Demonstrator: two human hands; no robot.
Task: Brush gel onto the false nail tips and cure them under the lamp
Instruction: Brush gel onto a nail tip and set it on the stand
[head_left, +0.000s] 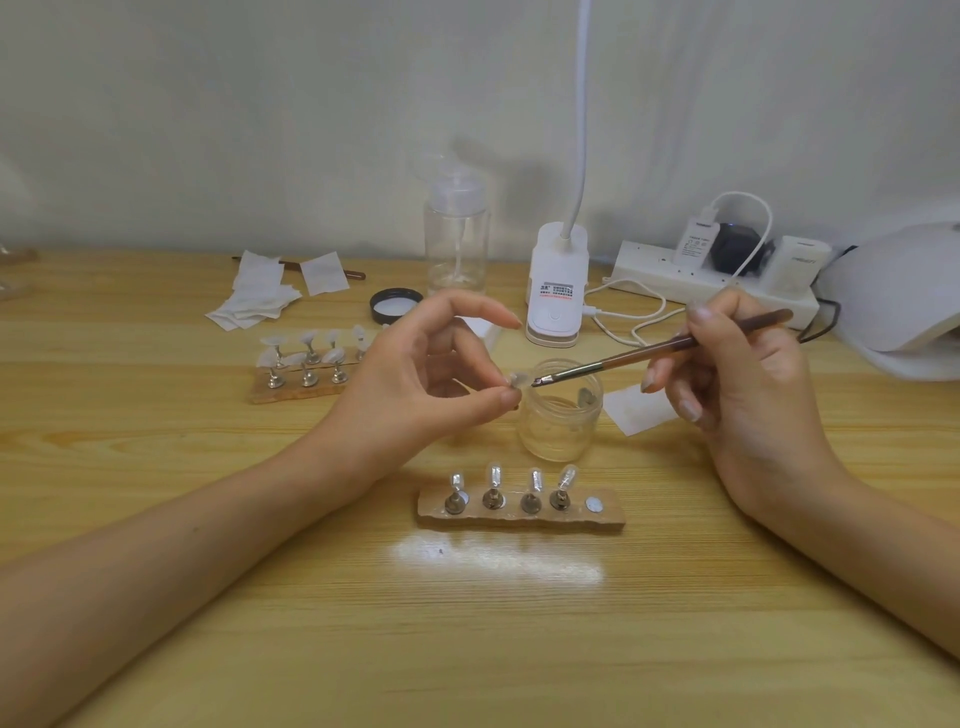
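The left hand (441, 374) is raised just left of the clear jar (558, 421), with the thumb and a fingertip pinching one false nail tip (517, 379) at the jar's upper left edge and the other fingers loosely arched. The right hand (748, 374), to the right of the jar, grips a brown brush (660, 351) like a pen. The brush slants down across the jar's mouth, and its bristle end meets the pinched tip.

In front of the jar, a holder strip (519, 512) lies on the wooden surface (467, 649) with four clear tips standing on small metal stands (a fifth spot at its right end shows only a bare disc). Left of and behind the jar is a second holder (301, 374) crowded with more tips.

Just right of the jar lies a white wipe (639, 410). Behind the jar to the left is a black lid (396, 304), and further back stands a pump bottle (456, 244). The white curing lamp (904, 306) sits far right of the jar, at the frame's edge.
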